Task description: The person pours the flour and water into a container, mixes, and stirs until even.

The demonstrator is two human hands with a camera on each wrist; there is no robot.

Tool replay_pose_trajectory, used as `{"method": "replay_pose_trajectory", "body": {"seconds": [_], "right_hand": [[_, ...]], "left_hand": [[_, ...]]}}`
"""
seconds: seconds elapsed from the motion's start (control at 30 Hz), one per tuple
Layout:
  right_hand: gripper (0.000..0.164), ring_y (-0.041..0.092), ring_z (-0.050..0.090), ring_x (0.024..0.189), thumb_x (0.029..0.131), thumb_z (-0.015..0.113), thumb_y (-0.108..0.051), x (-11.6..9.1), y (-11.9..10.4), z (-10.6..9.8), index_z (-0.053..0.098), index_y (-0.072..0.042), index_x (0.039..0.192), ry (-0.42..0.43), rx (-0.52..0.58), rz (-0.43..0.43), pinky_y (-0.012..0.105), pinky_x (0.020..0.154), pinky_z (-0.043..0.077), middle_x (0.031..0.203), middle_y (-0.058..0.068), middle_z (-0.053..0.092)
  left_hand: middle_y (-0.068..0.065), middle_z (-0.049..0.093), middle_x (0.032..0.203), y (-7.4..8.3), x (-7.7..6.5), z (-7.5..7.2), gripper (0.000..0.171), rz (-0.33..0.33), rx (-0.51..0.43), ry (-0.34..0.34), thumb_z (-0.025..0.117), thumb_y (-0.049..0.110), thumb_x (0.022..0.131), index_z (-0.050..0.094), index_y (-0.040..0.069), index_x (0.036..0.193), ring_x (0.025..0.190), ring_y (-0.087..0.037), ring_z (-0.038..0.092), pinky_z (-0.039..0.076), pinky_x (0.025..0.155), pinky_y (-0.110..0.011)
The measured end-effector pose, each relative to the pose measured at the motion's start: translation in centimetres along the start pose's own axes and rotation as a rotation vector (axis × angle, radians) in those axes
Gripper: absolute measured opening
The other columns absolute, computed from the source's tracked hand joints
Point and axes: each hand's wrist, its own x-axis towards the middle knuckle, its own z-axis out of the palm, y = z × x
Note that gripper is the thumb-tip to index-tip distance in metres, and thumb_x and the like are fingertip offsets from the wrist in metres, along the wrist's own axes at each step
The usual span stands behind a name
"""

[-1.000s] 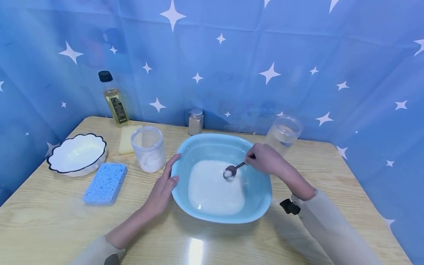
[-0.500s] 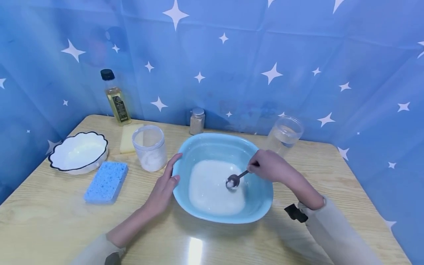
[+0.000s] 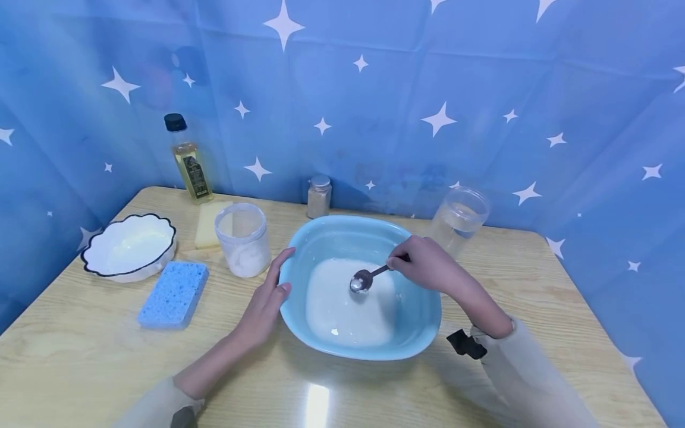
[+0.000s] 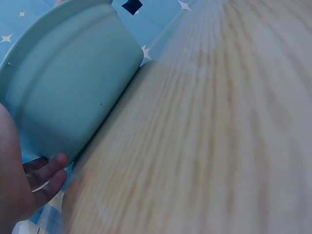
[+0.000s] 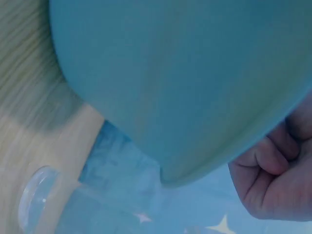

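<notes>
A light blue basin (image 3: pixel 348 351) stands on the table, with a smooth, milky white liquid (image 3: pixel 342 315) in its bottom. My left hand (image 3: pixel 262 309) holds the basin's left side, thumb and forefinger at the rim; in the left wrist view, its other fingers (image 4: pixel 48 170) touch the outer wall. Above the basin's right part, my right hand (image 3: pixel 425 261) pinches the handle of a small dark metal spoon (image 3: pixel 362 280). A little white matter shows in the spoon's bowl, which is over the liquid; whether it dips in is hard to tell. The right wrist view shows curled fingers beyond the rim.
Left of the basin are a clear jar (image 3: pixel 243 252) of white powder, a blue sponge (image 3: pixel 173 295), a yellow sponge (image 3: pixel 209 224) and a scalloped white bowl (image 3: pixel 130 246). An oil bottle (image 3: pixel 192 169), a shaker jar (image 3: pixel 319 197) and a jar of water (image 3: pixel 460 217) stand behind.
My right hand has moved the spoon first slightly toward me, then left and away from me, over the liquid. The white lump in its bowl looks smaller. My left hand stays on the basin.
</notes>
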Motion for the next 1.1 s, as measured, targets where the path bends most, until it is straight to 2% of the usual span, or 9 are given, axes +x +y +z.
{"method": "replay_pose_trajectory", "body": {"seconds": [0.17,0.27,0.43,0.57,0.7,0.77,0.83,0.97,1.1], "right_hand": [[0.017,0.009,0.037,0.047,0.089,0.057,-0.008,0.4,0.1,1.0,0.073,-0.006,0.083,-0.021,0.046,-0.073,0.026,0.049,0.034,0.058,-0.004,0.055],[0.018,0.009,0.038,0.047,0.089,0.057,-0.007,0.6,0.1,1.5,0.073,-0.006,0.082,-0.033,0.037,-0.104,0.026,0.050,0.034,0.059,-0.004,0.056],[0.016,0.009,0.041,0.048,0.089,0.058,-0.009,0.3,0.2,1.1,0.073,-0.007,0.082,-0.016,-0.019,-0.066,0.026,0.051,0.036,0.060,-0.005,0.057],[0.017,0.009,0.037,0.047,0.090,0.057,-0.008,-0.7,1.0,0.0,0.072,-0.007,0.083,-0.058,-0.040,-0.064,0.025,0.049,0.034,0.060,-0.004,0.055],[0.016,0.005,0.035,0.047,0.089,0.058,-0.006,-1.5,1.2,-0.1,0.072,-0.007,0.080,-0.119,-0.013,-0.156,0.023,0.047,0.033,0.061,-0.002,0.057],[0.016,0.004,0.038,0.049,0.089,0.058,-0.007,-1.3,0.5,0.6,0.072,-0.007,0.080,-0.119,0.004,-0.217,0.022,0.048,0.035,0.065,-0.002,0.060],[0.015,0.004,0.041,0.051,0.089,0.058,-0.008,-0.6,-0.4,1.5,0.072,-0.007,0.082,-0.108,0.011,-0.242,0.022,0.049,0.037,0.068,-0.002,0.062],[0.015,0.007,0.042,0.053,0.090,0.059,-0.011,0.8,-1.2,2.2,0.072,-0.008,0.085,-0.034,-0.038,-0.189,0.024,0.053,0.038,0.070,-0.003,0.062],[0.015,0.009,0.040,0.050,0.090,0.059,-0.011,0.7,0.1,1.1,0.071,-0.008,0.081,0.046,-0.084,-0.105,0.026,0.051,0.037,0.060,-0.005,0.053]], "left_hand": [[-0.009,0.046,0.135,-0.1,0.0,-0.3,0.052,-0.013,-0.004,0.009,0.031,0.023,0.097,0.021,0.040,0.144,0.093,-0.020,0.062,0.052,0.072,-0.033],[-0.008,0.043,0.138,-0.1,0.0,-0.3,0.052,-0.017,-0.010,0.007,0.031,0.022,0.096,0.021,0.040,0.144,0.096,-0.020,0.061,0.052,0.073,-0.033],[-0.008,0.042,0.139,-0.1,0.0,-0.3,0.052,-0.010,-0.012,0.006,0.032,0.023,0.097,0.021,0.039,0.145,0.099,-0.023,0.059,0.051,0.074,-0.034],[-0.006,0.040,0.141,0.0,0.2,-0.2,0.053,-0.006,-0.016,0.000,0.032,0.021,0.096,0.021,0.040,0.144,0.105,-0.024,0.057,0.050,0.078,-0.035],[-0.007,0.040,0.141,0.0,0.3,-0.2,0.054,-0.002,-0.016,-0.010,0.033,0.020,0.095,0.020,0.039,0.145,0.105,-0.025,0.057,0.050,0.078,-0.035],[-0.007,0.040,0.140,0.0,0.2,-0.2,0.054,-0.004,-0.009,0.002,0.033,0.020,0.095,0.021,0.039,0.145,0.103,-0.024,0.058,0.051,0.077,-0.035],[-0.007,0.042,0.139,-0.1,0.2,-0.2,0.053,-0.004,-0.010,0.014,0.033,0.020,0.096,0.022,0.038,0.144,0.101,-0.024,0.058,0.051,0.077,-0.036],[-0.010,0.044,0.137,-0.1,0.2,0.0,0.053,-0.012,-0.021,0.006,0.033,0.020,0.096,0.022,0.037,0.145,0.100,-0.023,0.059,0.050,0.077,-0.035],[-0.014,0.046,0.135,0.1,0.2,-0.1,0.053,-0.005,-0.012,-0.015,0.033,0.020,0.096,0.022,0.032,0.146,0.096,-0.024,0.061,0.052,0.073,-0.031]]}}
